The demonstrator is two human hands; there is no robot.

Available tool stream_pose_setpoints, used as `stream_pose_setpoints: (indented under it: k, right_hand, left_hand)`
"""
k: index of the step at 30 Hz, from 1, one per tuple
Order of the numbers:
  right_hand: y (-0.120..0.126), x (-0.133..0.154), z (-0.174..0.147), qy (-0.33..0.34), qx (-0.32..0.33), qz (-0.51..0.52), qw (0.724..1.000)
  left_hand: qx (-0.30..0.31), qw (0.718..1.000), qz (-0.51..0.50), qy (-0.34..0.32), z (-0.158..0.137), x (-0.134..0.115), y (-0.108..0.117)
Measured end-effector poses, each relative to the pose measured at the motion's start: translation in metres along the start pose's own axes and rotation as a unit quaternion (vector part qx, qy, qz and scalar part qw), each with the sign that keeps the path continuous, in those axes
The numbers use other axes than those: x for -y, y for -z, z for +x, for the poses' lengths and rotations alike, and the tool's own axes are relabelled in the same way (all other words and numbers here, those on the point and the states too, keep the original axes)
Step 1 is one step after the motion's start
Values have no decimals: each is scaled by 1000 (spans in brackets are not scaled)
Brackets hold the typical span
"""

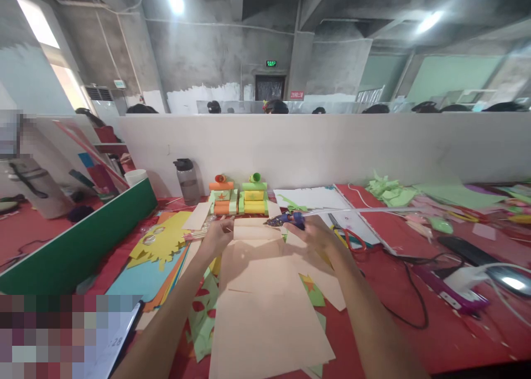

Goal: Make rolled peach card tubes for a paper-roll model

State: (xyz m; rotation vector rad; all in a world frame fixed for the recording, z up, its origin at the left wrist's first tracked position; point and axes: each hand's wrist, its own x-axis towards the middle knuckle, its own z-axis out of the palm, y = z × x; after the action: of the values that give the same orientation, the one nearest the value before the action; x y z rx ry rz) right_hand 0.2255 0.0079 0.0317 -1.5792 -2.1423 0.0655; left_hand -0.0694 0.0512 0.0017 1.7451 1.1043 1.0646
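Note:
My right hand (pixel 313 235) is wrapped round a dark blue hot glue gun (pixel 292 219), its nozzle pointing left over a pale peach paper strip (pixel 255 229). A long clear glue stick (pixel 365 210) runs out of the gun's back to the right. At the strip's left end, my left hand (pixel 218 238) is closed with its fingertips on the paper. Larger peach sheets (pixel 265 312) lie below the strip, towards me. Just beyond stand two paper constructions of rolled tubes, one orange and green (pixel 223 196), the other yellow and green (pixel 253 197).
Scissors (pixel 352 240) with orange handles lie right of my right hand. A purple power strip (pixel 452 296) and black cable are further right. Yellow cut paper (pixel 160 238) and blue sheets (pixel 136 276) lie left. A grey bottle (pixel 188 182) stands before the white partition (pixel 311 152).

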Motion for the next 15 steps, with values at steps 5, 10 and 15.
stream_pose_setpoints:
  k: [5, 10, 15]
  right_hand:
    - [8, -3, 0, -18, 12, -60, 998]
    - [13, -9, -1, -19, 0, -81, 997]
    - [14, -7, -2, -21, -1, -78, 997]
  left_hand:
    - [-8, 1000, 10, -1, 2, 2, 3]
    - [-18, 999, 25, -11, 5, 11, 5]
    - [-28, 999, 40, -24, 8, 18, 5]
